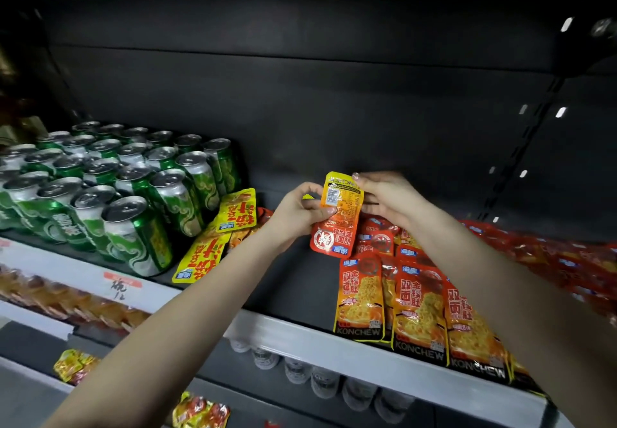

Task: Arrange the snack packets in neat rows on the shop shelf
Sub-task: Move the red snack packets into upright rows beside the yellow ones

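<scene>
I hold a small stack of orange-red snack packets above the dark shelf, back side facing me. My left hand grips the stack's left edge with the thumb across it. My right hand presses its top right edge with fingers extended. Below and right, orange packets lie overlapping in rows near the shelf's front edge. Two yellow packets lie to the left, beside the cans.
Green drink cans fill the shelf's left part. A loose heap of red packets spreads at the right. The grey shelf lip runs across the front. Lower shelves hold more snacks and bottles.
</scene>
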A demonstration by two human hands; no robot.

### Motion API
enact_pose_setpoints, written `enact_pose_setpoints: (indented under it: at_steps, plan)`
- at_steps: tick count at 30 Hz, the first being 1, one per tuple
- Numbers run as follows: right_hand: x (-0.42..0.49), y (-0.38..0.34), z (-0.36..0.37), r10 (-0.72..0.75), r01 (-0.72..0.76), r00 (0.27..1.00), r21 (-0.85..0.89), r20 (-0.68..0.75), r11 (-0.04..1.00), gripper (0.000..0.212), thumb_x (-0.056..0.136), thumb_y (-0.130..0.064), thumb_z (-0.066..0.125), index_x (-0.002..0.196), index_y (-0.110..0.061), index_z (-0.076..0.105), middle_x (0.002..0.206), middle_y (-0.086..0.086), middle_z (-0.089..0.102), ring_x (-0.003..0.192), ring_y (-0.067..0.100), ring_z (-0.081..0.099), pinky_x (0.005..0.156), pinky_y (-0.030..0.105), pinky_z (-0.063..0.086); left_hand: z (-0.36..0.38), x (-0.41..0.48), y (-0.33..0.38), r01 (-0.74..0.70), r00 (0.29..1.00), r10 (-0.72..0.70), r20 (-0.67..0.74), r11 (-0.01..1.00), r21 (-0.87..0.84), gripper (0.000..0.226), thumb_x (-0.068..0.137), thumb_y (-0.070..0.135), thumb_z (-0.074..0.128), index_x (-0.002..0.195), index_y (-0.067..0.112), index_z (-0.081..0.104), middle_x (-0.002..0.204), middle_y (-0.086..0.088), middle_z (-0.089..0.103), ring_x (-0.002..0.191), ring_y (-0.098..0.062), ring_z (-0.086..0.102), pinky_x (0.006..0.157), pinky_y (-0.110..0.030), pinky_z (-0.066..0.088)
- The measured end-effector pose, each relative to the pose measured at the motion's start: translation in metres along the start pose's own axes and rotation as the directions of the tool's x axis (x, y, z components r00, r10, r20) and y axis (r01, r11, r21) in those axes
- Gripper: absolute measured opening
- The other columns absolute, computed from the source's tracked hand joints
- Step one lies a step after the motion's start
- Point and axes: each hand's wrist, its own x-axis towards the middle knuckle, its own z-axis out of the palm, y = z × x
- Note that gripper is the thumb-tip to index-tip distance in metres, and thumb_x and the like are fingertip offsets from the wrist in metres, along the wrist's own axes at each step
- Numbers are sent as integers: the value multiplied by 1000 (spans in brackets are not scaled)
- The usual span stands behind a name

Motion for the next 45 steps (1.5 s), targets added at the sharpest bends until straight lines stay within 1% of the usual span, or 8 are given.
enact_pose_setpoints:
  at_steps: [5,10,16,21,26,31,41,45]
  plan:
    - [4,3,7,-3,11,998,141,-62,990,27,92,-14,57,116,-1,55,89,9,65,77,17,63,57,18,56,-4,-3,-8,-113,949,216,-230,913,392,32,78,25,74,104,25,56,109,1,65,97,-15,64,86,-33,54]
    - [-4,-7,15,-21,43,997,300,-76,953,10,95,-8,48,87,-8,55,86,9,62,79,19,63,53,20,56,8,-19,-1,-181,969,248,-15,742,646,69,76,34,74,137,24,44,118,6,57,108,-7,54,93,-19,41]
    - [-8,-3,2,-94,81,983,-87,-160,993,22,95,-36,48,98,-17,59,109,6,63,89,21,60,78,34,52,-15,-23,18,43,999,-51,19,956,291,28,87,0,50,109,11,64,99,-6,67,92,-21,69,82,-37,57]
    - [-19,5,-5,-162,288,943,-471,290,834,13,88,-17,63,99,-20,67,97,-4,69,89,7,65,81,22,52,-25,-22,30,80,989,-117,90,939,334,5,86,9,62,88,6,66,74,-9,72,64,-17,71,57,-25,58]
    - [-19,13,0,-10,96,949,-258,314,961,14,87,0,60,97,-10,61,89,6,64,80,15,66,70,27,59,-22,-11,24,-24,982,74,-174,961,274,10,82,22,70,82,15,62,51,5,65,38,-3,56,41,-15,46]
    - [-20,8,0,17,56,933,-193,358,980,41,87,1,58,124,-11,46,104,9,62,95,22,67,71,35,60,-18,3,13,-158,919,296,-259,881,446,11,80,27,72,76,24,62,73,6,67,60,0,62,59,-17,51]
    - [16,22,-3,-199,86,970,-569,-140,818,23,89,-8,60,111,-4,60,98,14,70,59,10,62,52,12,51,8,49,4,-139,908,379,-179,675,724,16,87,9,62,102,10,68,97,-7,70,91,-18,65,80,-22,47]
    - [15,24,-13,-364,103,922,-817,-136,568,25,91,-13,56,114,-10,64,105,7,71,89,16,68,78,18,48,15,65,-10,-23,937,250,-243,740,672,17,86,3,60,98,10,69,97,-12,71,87,-26,67,83,-32,54]
